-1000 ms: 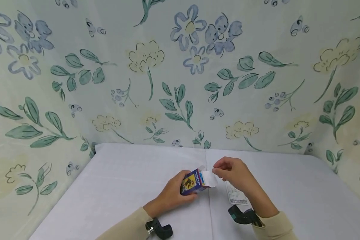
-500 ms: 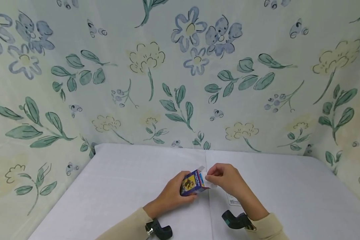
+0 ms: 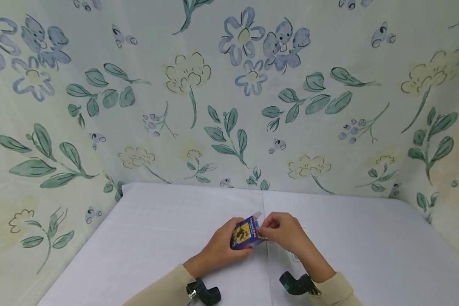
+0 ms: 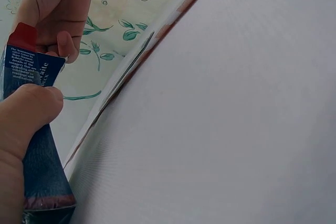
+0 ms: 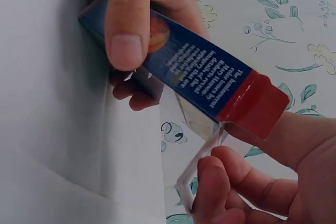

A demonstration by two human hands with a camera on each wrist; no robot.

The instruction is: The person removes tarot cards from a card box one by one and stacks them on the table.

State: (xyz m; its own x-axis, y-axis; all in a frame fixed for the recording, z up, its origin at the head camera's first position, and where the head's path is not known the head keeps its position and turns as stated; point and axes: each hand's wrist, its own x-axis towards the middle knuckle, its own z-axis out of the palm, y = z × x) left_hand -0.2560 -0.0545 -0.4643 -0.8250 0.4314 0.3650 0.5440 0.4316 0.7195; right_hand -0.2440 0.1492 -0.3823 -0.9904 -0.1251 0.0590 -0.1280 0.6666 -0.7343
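Note:
In the head view my left hand (image 3: 219, 242) grips a small blue card box (image 3: 242, 233) with a yellow picture on its front. Its open end points right, towards my right hand (image 3: 284, 231), whose thumb and fingers are at that end. A red side flap (image 5: 260, 106) sticks out in the right wrist view. Below it a folded white lid flap (image 5: 197, 169) lies between the curled fingers of my right hand. The left thumb (image 4: 34, 108) presses along the box's narrow side in the left wrist view. What is inside the box is hidden.
A pale printed card (image 3: 296, 257) lies on the white tabletop (image 3: 168, 212), mostly covered by the right forearm. Floral cloth (image 3: 229, 93) hangs behind and beside the table. A black wrist camera (image 3: 296, 284) sits on the right wrist, another black camera (image 3: 206, 294) on the left.
My right hand has moved left and slightly down onto the white flap at the box's open end. The left hand and the box have stayed in place. The forearm covers more of the card.

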